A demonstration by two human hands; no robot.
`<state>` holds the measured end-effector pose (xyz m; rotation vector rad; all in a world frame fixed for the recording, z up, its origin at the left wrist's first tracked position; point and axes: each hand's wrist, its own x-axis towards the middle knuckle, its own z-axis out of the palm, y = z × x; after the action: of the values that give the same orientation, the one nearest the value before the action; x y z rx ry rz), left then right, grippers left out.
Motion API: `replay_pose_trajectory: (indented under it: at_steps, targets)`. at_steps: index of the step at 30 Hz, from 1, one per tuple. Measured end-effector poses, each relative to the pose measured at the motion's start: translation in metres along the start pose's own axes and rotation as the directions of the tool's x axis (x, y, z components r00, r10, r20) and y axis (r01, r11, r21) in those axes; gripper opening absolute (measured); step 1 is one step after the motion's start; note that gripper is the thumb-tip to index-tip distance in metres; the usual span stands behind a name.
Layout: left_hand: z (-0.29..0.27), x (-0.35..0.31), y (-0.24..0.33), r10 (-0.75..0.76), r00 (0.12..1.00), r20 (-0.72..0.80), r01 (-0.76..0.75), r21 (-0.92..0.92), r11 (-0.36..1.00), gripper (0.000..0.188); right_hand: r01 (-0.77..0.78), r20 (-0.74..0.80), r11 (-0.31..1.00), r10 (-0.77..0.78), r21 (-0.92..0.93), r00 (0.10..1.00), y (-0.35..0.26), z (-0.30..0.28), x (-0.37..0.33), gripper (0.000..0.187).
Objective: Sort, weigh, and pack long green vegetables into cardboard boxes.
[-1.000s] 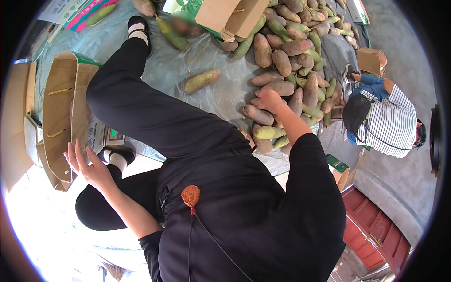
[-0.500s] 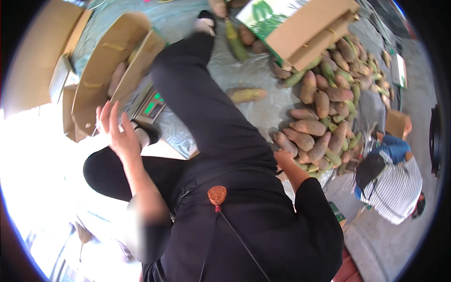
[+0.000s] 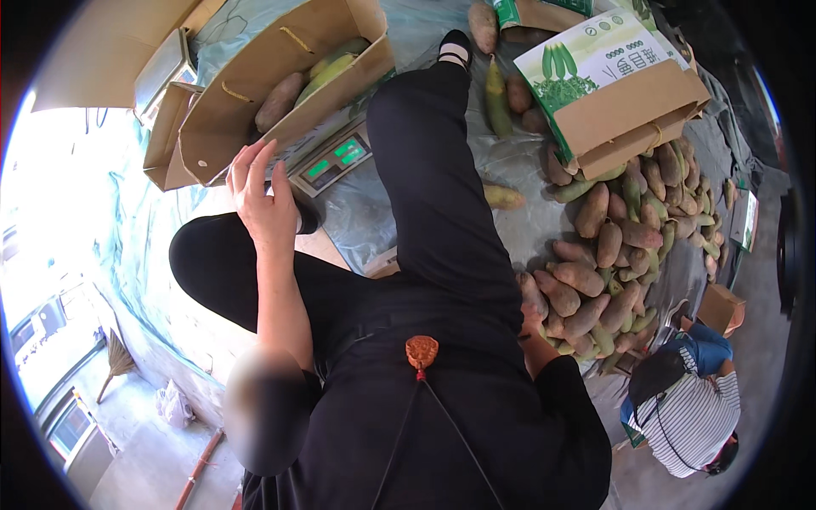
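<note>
My left hand point(image 3: 262, 200) is raised with its fingers apart and nothing in it, at the near side of an open cardboard carton point(image 3: 280, 76). Whether its fingertips touch the carton I cannot tell. Inside lie a few long root vegetables that look like radishes, one a brownish radish point(image 3: 279, 102), others green. Beside the carton a digital scale point(image 3: 336, 157) shows its lit green display. On the right, my right hand point(image 3: 533, 323) rests low against the near edge of a heap of brown and green radishes point(image 3: 582, 276); my leg and the heap hide its fingers.
A printed white-and-green carton point(image 3: 629, 110) stands beyond the heap. Loose radishes point(image 3: 497, 93) lie by my outstretched foot. One more radish point(image 3: 503, 197) lies beside my leg. At the right a person in a striped shirt point(image 3: 697, 416) bends down. A broom point(image 3: 116, 357) stands at the lower left.
The view has shifted, so carton, scale and heap appear farther right and the carton's inside shows more. My left hand stays spread near the carton; my right hand stays by the heap, its fingers now less visible.
</note>
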<state>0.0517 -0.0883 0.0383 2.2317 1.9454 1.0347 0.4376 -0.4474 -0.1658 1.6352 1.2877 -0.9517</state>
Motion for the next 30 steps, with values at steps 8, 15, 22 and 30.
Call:
replay_pose_trajectory:
  at_steps: [8,15,22,30]
  targets:
    - [-0.002,-0.002,-0.01,-0.128,0.991,-0.028,0.128,-0.007,0.992,0.03,-0.178,0.008,0.983,0.177,0.054,0.984,0.007,-0.011,-0.001,0.029]
    - [0.001,0.0,-0.012,-0.122,0.992,-0.014,0.122,0.005,0.993,0.032,-0.266,0.063,0.961,0.262,0.069,0.963,0.01,-0.005,0.006,0.047]
    - [0.003,-0.003,-0.021,-0.149,0.988,-0.026,0.15,0.016,0.989,0.036,-0.297,0.158,0.951,0.282,0.081,0.946,0.008,-0.035,-0.012,0.043]
    - [-0.001,-0.005,-0.024,-0.176,0.984,-0.028,0.177,0.078,0.981,0.039,-0.266,0.052,0.961,0.263,0.081,0.964,0.02,-0.039,-0.018,0.03]
